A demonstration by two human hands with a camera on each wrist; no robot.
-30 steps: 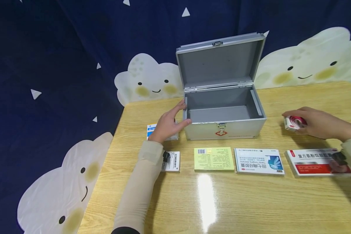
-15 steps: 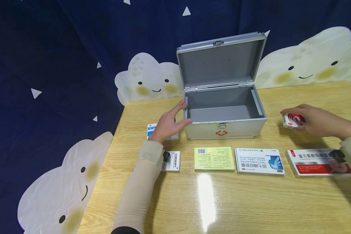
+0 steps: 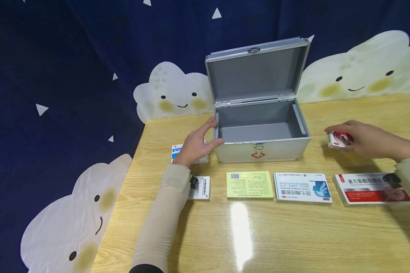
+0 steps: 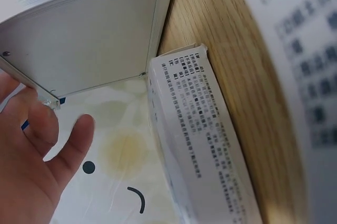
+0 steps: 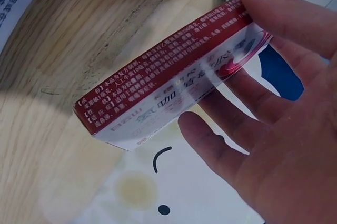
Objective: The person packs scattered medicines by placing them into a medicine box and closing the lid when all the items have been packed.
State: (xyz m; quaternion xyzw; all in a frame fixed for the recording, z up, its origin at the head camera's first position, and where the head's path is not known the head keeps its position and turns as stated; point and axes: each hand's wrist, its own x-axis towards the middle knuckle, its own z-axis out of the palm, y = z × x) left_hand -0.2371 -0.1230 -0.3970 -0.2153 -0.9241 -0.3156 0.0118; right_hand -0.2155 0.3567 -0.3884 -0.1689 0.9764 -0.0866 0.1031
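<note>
My right hand [image 3: 369, 140] holds a small red and white medicine box [image 3: 338, 140] to the right of the metal case, over the table. In the right wrist view the medicine box [image 5: 174, 71] lies between the thumb and the fingers, its printed red side showing. My left hand [image 3: 197, 146] rests at the left front corner of the silver first-aid case [image 3: 280, 151], its fingers spread and relaxed. The case's lid [image 3: 257, 74] stands raised, and nothing lies on the part of its floor that shows. In the left wrist view the left hand [image 4: 37, 166] is beside the case's end wall [image 4: 89, 40].
In front of the case lie a yellow medicine box [image 3: 249, 185], a white-blue one [image 3: 303, 188] and a red-white one [image 3: 365, 189]. A white box [image 3: 202, 188] and a blue-white box [image 3: 176, 152] are partly hidden by the left arm. A dark curtain [image 3: 89, 57] hangs behind the table.
My right hand has moved slightly left and away from me, bringing the held medicine box nearer the case. The left hand and the case stay where they were.
</note>
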